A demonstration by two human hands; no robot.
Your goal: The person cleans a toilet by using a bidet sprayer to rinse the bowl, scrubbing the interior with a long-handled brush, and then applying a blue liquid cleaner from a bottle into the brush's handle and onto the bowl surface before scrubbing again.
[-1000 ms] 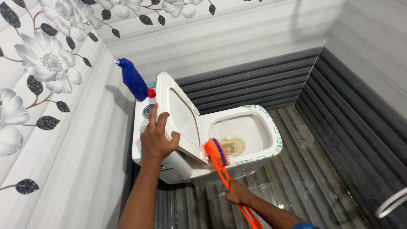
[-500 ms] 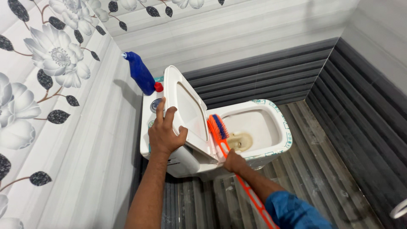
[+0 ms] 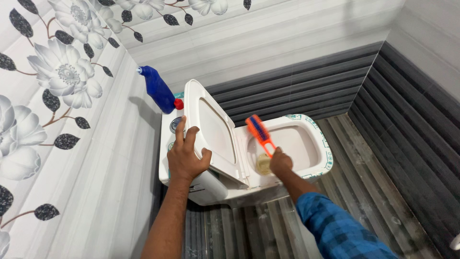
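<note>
Head view: right hand (image 3: 281, 162) fist-gripped on the orange brush (image 3: 259, 130), which has moved up from the near rim to over the toilet bowl (image 3: 320, 144), head now at 11 o'clock of the bowl. Left hand (image 3: 187, 156) unchanged, fingers spread, clasping the raised white lid (image 3: 211, 129). Blue bottle (image 3: 157, 88) stays at 10 o'clock, behind the lid.
</note>
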